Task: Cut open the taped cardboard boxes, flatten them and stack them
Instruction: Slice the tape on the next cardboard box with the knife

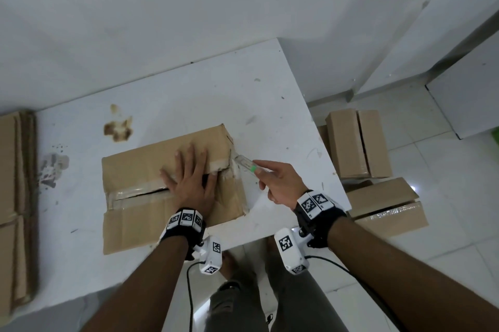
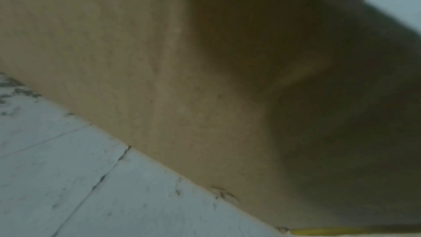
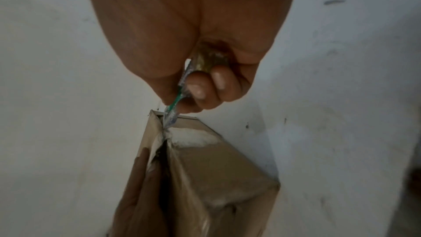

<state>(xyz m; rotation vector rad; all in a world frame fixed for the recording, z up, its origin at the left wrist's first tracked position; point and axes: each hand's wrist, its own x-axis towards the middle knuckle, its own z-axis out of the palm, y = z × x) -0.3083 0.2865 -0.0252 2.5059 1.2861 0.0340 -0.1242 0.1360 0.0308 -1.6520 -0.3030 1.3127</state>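
Cardboard box on white tabletop, likely light, stiff-walled, best pinned across top seam: left hand flat there, fingers spread; right hand fingers clamped on cutter at taped end.

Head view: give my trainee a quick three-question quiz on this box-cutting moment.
1. True or false: the left hand presses flat on the box.
2. What does the right hand hold? A) scissors B) cutter C) tape roll
3. Fill in: the boxes still waiting sit on the ____ to the right of the table.

Key: 1 true; 2 B; 3 floor.
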